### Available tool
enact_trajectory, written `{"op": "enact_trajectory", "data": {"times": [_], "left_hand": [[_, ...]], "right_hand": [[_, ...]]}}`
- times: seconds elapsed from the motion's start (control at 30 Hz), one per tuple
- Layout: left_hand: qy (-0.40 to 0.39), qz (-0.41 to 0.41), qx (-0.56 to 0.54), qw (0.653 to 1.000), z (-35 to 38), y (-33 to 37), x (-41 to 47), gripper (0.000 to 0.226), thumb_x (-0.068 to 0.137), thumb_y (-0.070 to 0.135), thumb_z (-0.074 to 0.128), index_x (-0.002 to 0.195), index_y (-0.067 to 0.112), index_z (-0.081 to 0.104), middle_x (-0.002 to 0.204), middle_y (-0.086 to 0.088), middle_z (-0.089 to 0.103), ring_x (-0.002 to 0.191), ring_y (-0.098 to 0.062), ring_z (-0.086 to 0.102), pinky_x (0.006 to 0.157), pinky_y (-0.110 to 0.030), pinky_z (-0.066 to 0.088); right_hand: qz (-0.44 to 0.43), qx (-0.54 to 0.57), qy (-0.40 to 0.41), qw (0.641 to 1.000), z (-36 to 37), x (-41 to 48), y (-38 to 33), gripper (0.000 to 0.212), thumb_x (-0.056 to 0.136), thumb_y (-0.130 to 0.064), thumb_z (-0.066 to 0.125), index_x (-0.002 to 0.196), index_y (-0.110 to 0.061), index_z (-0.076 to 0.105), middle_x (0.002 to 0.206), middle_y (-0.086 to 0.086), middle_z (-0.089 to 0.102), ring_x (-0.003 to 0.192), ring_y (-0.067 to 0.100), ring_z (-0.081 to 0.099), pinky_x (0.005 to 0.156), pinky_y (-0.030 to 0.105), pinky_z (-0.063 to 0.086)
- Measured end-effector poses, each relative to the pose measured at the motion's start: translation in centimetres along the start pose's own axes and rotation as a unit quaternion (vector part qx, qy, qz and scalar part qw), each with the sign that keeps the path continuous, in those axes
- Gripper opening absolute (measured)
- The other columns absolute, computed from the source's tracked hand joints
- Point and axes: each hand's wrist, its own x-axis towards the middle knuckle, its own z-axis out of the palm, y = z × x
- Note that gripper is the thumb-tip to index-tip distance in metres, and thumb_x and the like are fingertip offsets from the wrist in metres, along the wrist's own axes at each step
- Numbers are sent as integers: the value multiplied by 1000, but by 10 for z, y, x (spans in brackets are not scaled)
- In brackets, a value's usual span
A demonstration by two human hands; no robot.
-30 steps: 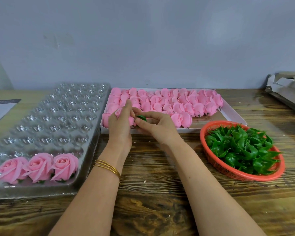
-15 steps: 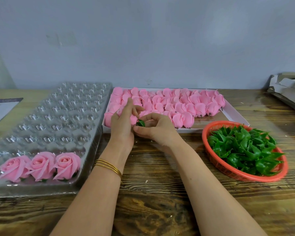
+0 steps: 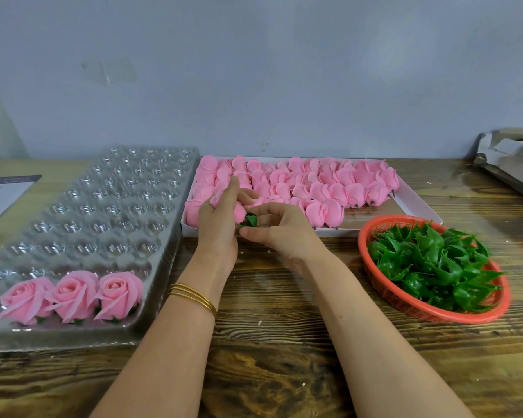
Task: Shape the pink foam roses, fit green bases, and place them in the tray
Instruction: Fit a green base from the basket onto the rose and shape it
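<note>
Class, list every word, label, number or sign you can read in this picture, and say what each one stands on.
No text here can be read.
On the sheet of paper at the table's left edge: a dark header band and faint lines of print, too small and blurred to read.
On the clear tray, white box, red basket and cardboard: no print shows.

The small green plastic leaf base (image 3: 250,221) in the right hand (image 3: 281,233) has rolled more into view, now snug against the pink foam rose bud (image 3: 239,212) in the left hand (image 3: 216,233). Right forefinger's arched a bit higher too.
</note>
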Motion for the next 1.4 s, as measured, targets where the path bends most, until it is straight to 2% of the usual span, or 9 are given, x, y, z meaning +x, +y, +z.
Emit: {"op": "enact_trajectory", "data": {"times": [0.2,0.3,0.37,0.47,0.6,0.73,1.0,1.23,1.4], "left_hand": [[16,-7,22,1000,2,0,1,54,95,34,61,43,21,64,70,5,71,96,-18,67,92,-41,52],[35,-14,27,999,2,0,1,53,94,35,62,44,20,65,72,4,72,100,-22,67,87,-38,54],[41,-17,31,999,2,0,1,52,94,36,62,44,20,64,75,4,73,99,-22,67,81,-36,54],[42,-21,44,998,2,1,0,52,94,38,61,44,21,63,77,5,72,99,-24,66,79,-41,52],[38,-24,44,998,3,3,-1,53,95,38,60,45,21,63,77,5,72,102,-26,66,84,-50,53],[32,-17,44,998,3,3,-2,54,96,38,59,44,22,62,74,7,72,94,-20,67,77,-41,52],[13,12,75,997,1,0,-1,54,96,41,57,46,24,62,78,10,73,101,-19,67,75,-43,55],[0,32,89,996,-1,-3,-1,53,97,42,57,48,22,61,78,7,73,99,-17,68,90,-53,52],[-15,42,103,994,0,-2,-3,54,98,38,55,47,22,59,77,7,72,91,-7,68,99,-59,46]], "right_hand": [[-22,-7,13,1000,1,3,2,38,68,3,84,102,-5,69,82,5,66,69,11,62,92,44,56],[-32,-12,17,999,1,4,2,45,66,4,85,107,-2,68,94,11,69,62,5,56,91,42,54],[-35,-16,16,999,1,4,2,43,66,5,84,105,-4,69,98,10,71,68,9,62,93,43,55],[-28,-3,9,1000,1,5,2,36,71,8,75,104,-7,71,107,6,74,97,21,70,97,47,53],[-20,70,-17,997,2,5,1,37,81,18,54,104,-6,72,119,-1,70,106,14,67,93,41,56],[-20,81,-7,996,1,4,3,30,85,16,59,108,-2,69,109,6,72,102,22,70,91,42,57],[21,138,-5,990,-1,5,3,25,81,16,65,99,-1,70,100,18,74,96,32,72,88,41,58],[17,170,-9,985,1,5,3,23,81,19,63,86,-3,69,68,3,71,79,23,73,83,37,60],[53,179,-4,982,-1,5,1,19,83,16,64,85,-2,68,75,6,70,73,17,71,71,27,61]]}}
